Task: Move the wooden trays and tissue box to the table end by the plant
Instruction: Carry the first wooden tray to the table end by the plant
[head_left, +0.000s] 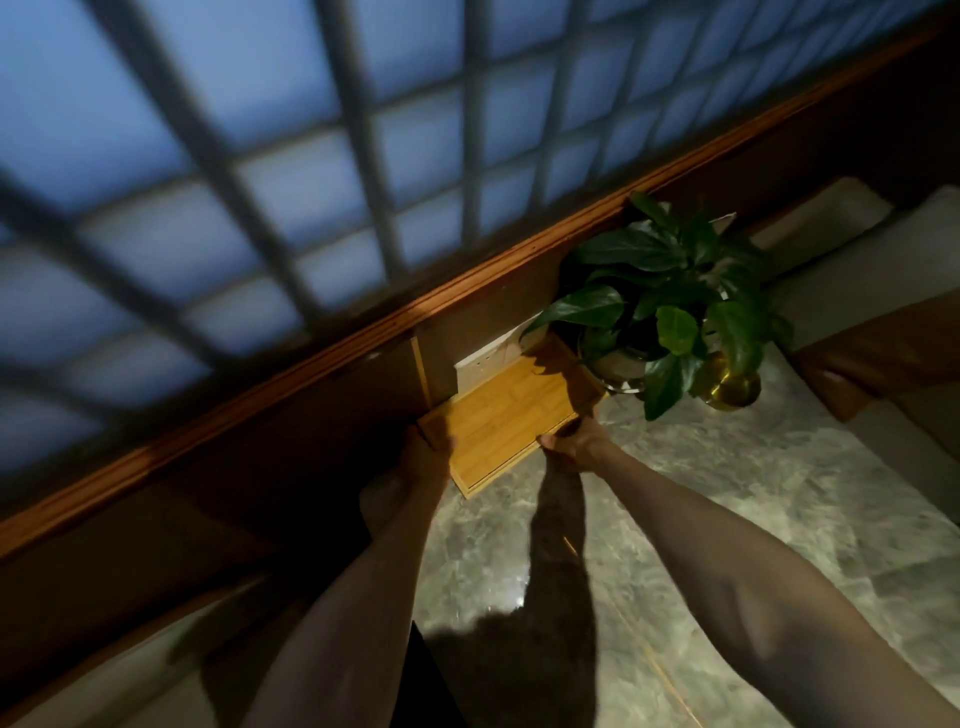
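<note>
The wooden tray (506, 415) lies at the far end of the marble desk (727, 519), up against the wall below the window, with the plant (670, 312) just beside it at about two o'clock. Its long axis runs from eight o'clock to two o'clock across the view, roughly along the wall. Whether it rests flat on the desk or is a little raised, I cannot tell; its near corner looks close to the surface.

Both hands are on it, one at each end of that axis. The left hand (428, 452) wraps the eight o'clock end, fingers folded over the rim. The right hand (574, 441) meets the near long edge toward the four o'clock side, its grip pinched on the rim, thumb above and fingers hidden beneath. Neither hand is spread open; both are closed on the tray. The right hand is the nearer one to the plant, whose leaves hang over the far corner of the tray.

A pale object (488, 358) sits against the wall just past the tray's far edge; it is too dim to say what it is. No second tray is clearly in view. Judging by this, the tray is at or near its place, and what remains is setting it down without pushing into the pot (732, 387).
</note>
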